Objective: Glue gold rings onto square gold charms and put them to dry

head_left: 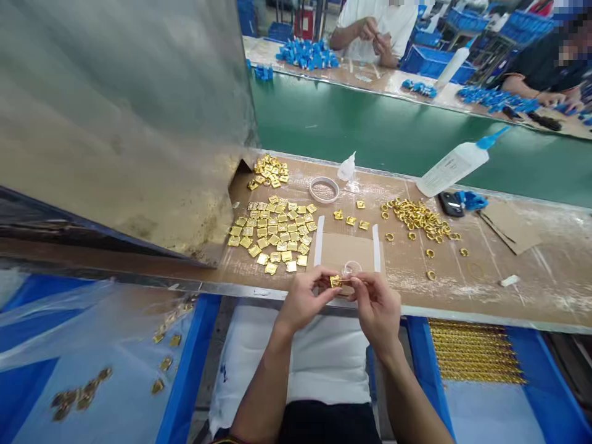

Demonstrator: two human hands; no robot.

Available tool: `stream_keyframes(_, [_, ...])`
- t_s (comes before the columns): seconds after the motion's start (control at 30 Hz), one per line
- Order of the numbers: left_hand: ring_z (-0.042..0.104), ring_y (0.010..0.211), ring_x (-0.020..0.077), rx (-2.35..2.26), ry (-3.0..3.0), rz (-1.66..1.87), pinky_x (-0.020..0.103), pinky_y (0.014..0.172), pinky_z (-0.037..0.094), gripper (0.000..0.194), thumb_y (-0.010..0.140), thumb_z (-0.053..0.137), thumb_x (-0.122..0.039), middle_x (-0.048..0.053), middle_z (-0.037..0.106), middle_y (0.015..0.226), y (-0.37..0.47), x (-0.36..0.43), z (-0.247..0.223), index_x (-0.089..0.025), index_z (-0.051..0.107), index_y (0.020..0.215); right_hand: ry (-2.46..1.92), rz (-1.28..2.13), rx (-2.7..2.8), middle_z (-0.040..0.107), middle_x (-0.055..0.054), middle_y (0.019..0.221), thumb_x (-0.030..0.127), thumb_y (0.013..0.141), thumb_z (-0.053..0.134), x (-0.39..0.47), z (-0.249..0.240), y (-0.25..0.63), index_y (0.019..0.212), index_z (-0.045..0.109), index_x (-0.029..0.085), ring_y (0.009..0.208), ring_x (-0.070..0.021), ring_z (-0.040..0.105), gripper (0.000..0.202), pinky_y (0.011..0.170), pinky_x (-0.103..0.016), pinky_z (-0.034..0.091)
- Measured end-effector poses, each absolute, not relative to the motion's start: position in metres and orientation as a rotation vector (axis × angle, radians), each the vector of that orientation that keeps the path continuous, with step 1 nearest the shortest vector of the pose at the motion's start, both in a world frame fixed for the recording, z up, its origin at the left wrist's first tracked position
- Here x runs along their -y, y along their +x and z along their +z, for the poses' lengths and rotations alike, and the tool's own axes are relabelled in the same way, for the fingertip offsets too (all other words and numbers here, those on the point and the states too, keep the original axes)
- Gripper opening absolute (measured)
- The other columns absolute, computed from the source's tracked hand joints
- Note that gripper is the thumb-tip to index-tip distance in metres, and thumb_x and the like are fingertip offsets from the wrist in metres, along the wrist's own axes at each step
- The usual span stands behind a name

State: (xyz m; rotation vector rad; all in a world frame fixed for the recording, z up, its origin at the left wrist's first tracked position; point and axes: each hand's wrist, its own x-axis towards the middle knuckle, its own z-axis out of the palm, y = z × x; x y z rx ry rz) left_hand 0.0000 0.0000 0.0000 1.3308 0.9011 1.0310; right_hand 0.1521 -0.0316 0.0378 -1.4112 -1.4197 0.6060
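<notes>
My left hand (305,299) pinches a small gold square piece (335,281) above the front edge of the bench. Close to its right, my right hand (377,302) grips a thin stick (346,280) whose tip meets the gold piece. Beneath both hands lies a cardboard pad (346,250) with white tape strips at its sides and a small clear ring (352,267) on it. Many gold square pieces (277,228) are spread out to the left. A heap of gold rings (416,219) lies to the right, and several gold pieces (351,221) sit behind the pad.
A large metal panel (115,123) rises at the left. Behind stand a tape roll (324,190), a small white bottle (346,168) and a large tilted bottle (453,168). Blue trays (546,370) flank my lap. Two people work across the green belt (333,117).
</notes>
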Motion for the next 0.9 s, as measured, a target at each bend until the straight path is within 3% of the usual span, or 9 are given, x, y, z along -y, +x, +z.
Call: stream_keyframes(0.9, [0.067, 0.072, 0.0152, -0.896, 1.361, 1.047, 0.024, 0.068, 0.054, 0.021, 0.086, 0.072, -0.028, 0.004, 0.076, 0.084, -0.0027, -0.0014, 0.0070, -0.016, 0.076, 0.103, -1.369, 0.589, 1.523, 0.074, 0.001, 0.074, 0.035, 0.103, 0.058, 0.0316, 0.0461, 0.1547, 0.087, 0.066, 0.023, 0.046, -0.0106, 0.066, 0.021, 0.046, -0.018, 0.056])
